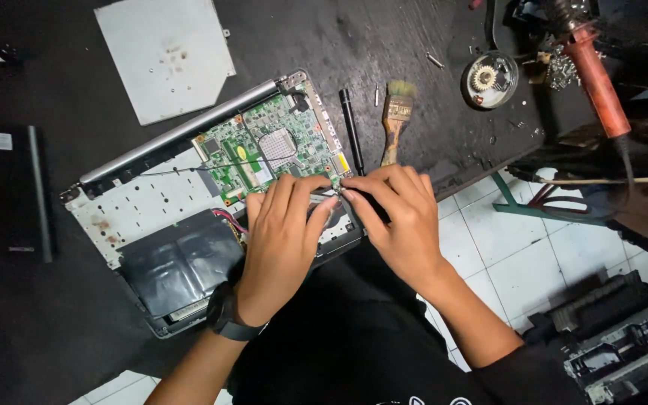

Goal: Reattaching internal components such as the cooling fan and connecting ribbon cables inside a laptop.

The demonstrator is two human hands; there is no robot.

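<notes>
Both hands meet over the near right corner of an opened laptop (189, 202) lying tilted on a black table (39, 330). Left hand (283, 236), with a black watch (226, 315) on its wrist, has fingers curled down onto the laptop's edge; right hand (395, 217) pinches its fingertips together at the corner of the green circuit board (271, 146), just where the two hands touch. What they pinch is too small to tell. At 12 o'clock from the hands lie a black screwdriver (352, 131) and a worn paintbrush (395, 120), side by side. At 10 o'clock, well apart, lies a grey metal plate (163, 56). A flat black battery pack (181, 262) sits in the laptop at 8 o'clock.
</notes>
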